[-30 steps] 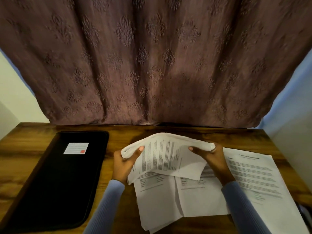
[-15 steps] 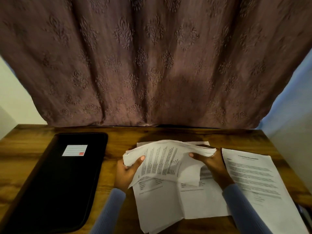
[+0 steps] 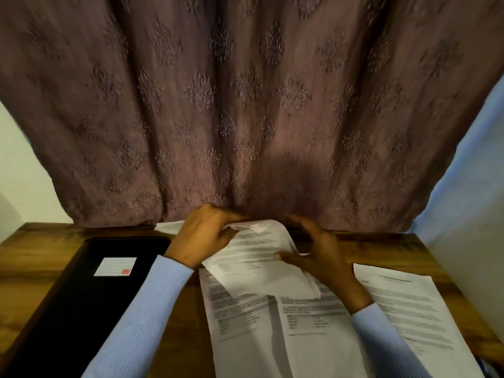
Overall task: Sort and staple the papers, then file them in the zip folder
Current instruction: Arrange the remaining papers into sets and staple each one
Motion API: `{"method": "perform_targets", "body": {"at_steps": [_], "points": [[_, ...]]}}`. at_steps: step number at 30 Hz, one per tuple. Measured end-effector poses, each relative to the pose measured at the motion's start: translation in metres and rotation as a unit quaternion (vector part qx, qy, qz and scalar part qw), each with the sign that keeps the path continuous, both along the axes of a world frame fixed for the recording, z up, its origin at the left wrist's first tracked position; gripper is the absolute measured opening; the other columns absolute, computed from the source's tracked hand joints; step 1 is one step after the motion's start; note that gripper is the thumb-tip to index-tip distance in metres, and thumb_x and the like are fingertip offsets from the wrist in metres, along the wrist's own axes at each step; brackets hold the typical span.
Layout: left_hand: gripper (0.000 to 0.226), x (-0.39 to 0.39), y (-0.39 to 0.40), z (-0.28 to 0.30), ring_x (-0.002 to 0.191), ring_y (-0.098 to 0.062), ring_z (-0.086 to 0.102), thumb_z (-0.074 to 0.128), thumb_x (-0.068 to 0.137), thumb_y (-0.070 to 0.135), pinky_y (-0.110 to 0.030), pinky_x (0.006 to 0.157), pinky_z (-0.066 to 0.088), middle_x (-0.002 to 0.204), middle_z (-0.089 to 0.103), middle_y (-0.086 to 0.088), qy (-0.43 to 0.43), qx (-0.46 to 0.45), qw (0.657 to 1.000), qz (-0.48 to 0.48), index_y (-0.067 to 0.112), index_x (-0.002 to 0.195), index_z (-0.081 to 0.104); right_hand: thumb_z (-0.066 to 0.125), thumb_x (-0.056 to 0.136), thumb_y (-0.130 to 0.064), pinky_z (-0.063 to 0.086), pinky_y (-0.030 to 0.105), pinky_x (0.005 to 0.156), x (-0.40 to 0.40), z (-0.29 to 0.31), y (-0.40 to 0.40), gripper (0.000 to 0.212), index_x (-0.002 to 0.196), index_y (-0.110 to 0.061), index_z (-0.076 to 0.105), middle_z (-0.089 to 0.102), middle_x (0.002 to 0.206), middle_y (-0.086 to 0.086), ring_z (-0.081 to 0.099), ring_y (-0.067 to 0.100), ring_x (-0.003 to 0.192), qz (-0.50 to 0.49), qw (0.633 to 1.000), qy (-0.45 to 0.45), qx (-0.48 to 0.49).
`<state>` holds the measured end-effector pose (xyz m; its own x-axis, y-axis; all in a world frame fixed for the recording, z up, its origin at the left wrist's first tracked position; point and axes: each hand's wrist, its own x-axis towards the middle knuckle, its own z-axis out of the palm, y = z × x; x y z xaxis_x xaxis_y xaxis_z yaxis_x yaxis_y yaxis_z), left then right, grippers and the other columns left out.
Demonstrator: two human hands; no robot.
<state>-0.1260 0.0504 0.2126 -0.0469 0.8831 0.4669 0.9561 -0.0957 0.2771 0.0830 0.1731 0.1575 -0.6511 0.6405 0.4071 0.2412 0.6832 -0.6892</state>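
Note:
A bundle of printed sheets [image 3: 256,257] lies bent over the middle of the wooden table, near the curtain. My left hand [image 3: 203,237] grips its far left top edge, fingers curled over the paper. My right hand [image 3: 319,255] holds the right side, thumb pressing on the printed face and fingers spread behind. Under the bundle lie two more printed sheets [image 3: 261,323] side by side. A separate printed page [image 3: 409,309] lies flat to the right. The black zip folder [image 3: 81,304] with a white label lies shut on the left. No stapler is in view.
A brown patterned curtain [image 3: 245,105] hangs right behind the table's far edge. The wooden table [image 3: 35,263] shows bare wood left of the folder and at its right corner. Pale walls stand on both sides.
Both hands have carried the bundle away from me toward the curtain, and the left hand has shifted up to its top edge. The camera has tilted and moved closer.

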Motion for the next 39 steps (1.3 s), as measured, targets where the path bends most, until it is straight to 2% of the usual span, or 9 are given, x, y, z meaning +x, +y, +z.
{"method": "perform_targets", "body": {"at_steps": [5, 8, 10, 12, 15, 21, 25, 28, 39], "points": [[0.034, 0.007, 0.003, 0.011, 0.1, -0.014, 0.065, 0.059, 0.08, 0.037, -0.038, 0.09, 0.05, 0.108, 0.07, 0.007, -0.014, 0.085, 0.996, -0.038, 0.026, 0.111, 0.068, 0.07, 0.08, -0.017, 0.056, 0.03, 0.074, -0.015, 0.013, -0.008, 0.016, 0.096, -0.016, 0.069, 0.073, 0.091, -0.001, 0.069, 0.011, 0.084, 0.048, 0.985, 0.071, -0.147], [0.081, -0.001, -0.004, -0.016, 0.136, -0.012, 0.034, 0.07, 0.068, 0.054, -0.042, 0.117, 0.011, 0.144, 0.041, 0.006, -0.114, 0.19, 0.968, 0.121, 0.029, 0.139, 0.04, 0.068, 0.08, -0.007, 0.056, 0.027, 0.071, -0.012, 0.01, -0.008, 0.018, 0.096, -0.013, 0.068, 0.074, 0.09, -0.002, 0.07, 0.013, 0.086, 0.049, 0.965, 0.129, -0.221], [0.107, 0.003, -0.011, -0.037, 0.134, -0.014, 0.039, 0.086, 0.058, 0.037, -0.049, 0.113, 0.025, 0.146, 0.039, 0.003, -0.41, 0.204, 0.878, 0.137, 0.032, 0.144, 0.023, 0.066, 0.078, 0.001, 0.054, 0.018, 0.067, -0.007, 0.007, -0.006, 0.024, 0.095, -0.017, 0.066, 0.074, 0.085, -0.011, 0.069, 0.007, 0.084, 0.045, 0.94, 0.174, -0.291], [0.085, 0.013, -0.014, -0.051, 0.112, -0.023, 0.061, 0.084, 0.063, 0.013, -0.053, 0.096, 0.046, 0.125, 0.062, -0.007, -0.638, 0.156, 0.75, 0.077, 0.021, 0.136, 0.04, 0.067, 0.076, 0.003, 0.053, 0.015, 0.063, -0.004, 0.001, -0.003, 0.029, 0.092, -0.021, 0.065, 0.073, 0.081, -0.014, 0.069, 0.005, 0.081, 0.025, 0.922, 0.194, -0.334], [0.021, 0.028, -0.015, -0.062, 0.097, -0.03, 0.067, 0.069, 0.077, 0.008, -0.046, 0.087, 0.052, 0.105, 0.071, -0.013, -0.71, 0.098, 0.694, 0.072, 0.018, 0.096, 0.073, 0.069, 0.075, 0.001, 0.055, 0.02, 0.065, -0.003, -0.007, -0.004, 0.028, 0.091, -0.021, 0.067, 0.074, 0.085, -0.01, 0.07, 0.013, 0.085, 0.007, 0.919, 0.18, -0.351], [0.032, 0.047, -0.024, -0.069, 0.089, -0.014, 0.07, 0.064, 0.078, -0.008, -0.025, 0.072, 0.056, 0.093, 0.074, 0.003, -0.684, 0.142, 0.713, 0.067, 0.02, 0.094, 0.067, 0.071, 0.072, 0.002, 0.054, 0.018, 0.063, 0.007, -0.02, -0.022, 0.032, 0.092, -0.022, 0.065, 0.073, 0.084, -0.011, 0.069, 0.009, 0.081, -0.017, 0.913, 0.216, -0.347], [0.022, 0.057, -0.024, -0.076, 0.078, -0.009, 0.071, 0.07, 0.076, -0.002, -0.019, 0.062, 0.054, 0.079, 0.074, 0.008, -0.669, 0.132, 0.724, 0.104, 0.017, 0.086, 0.067, 0.081, 0.056, -0.011, 0.051, 0.013, 0.061, 0.011, -0.027, -0.03, 0.052, 0.099, -0.027, 0.057, 0.072, 0.086, -0.013, 0.067, 0.0, 0.083, -0.021, 0.912, 0.206, -0.354], [0.014, 0.06, -0.018, -0.07, 0.075, -0.005, 0.07, 0.069, 0.077, 0.003, -0.015, 0.059, 0.052, 0.075, 0.073, 0.012, -0.653, 0.138, 0.737, 0.104, 0.014, 0.085, 0.067, 0.08, 0.06, 0.001, 0.05, 0.01, 0.063, 0.009, -0.023, -0.025, 0.054, 0.098, -0.028, 0.054, 0.067, 0.091, -0.011, 0.064, -0.008, 0.082, -0.044, 0.927, 0.202, -0.314], [0.014, 0.052, -0.019, -0.08, 0.083, -0.008, 0.07, 0.063, 0.083, 0.005, -0.016, 0.063, 0.053, 0.081, 0.074, 0.012, -0.645, 0.12, 0.75, 0.085, 0.011, 0.096, 0.067, 0.079, 0.065, -0.006, 0.057, 0.026, 0.07, 0.002, -0.021, -0.019, 0.043, 0.099, -0.024, 0.061, 0.07, 0.094, -0.005, 0.068, 0.01, 0.088, -0.039, 0.921, 0.196, -0.333]]}}
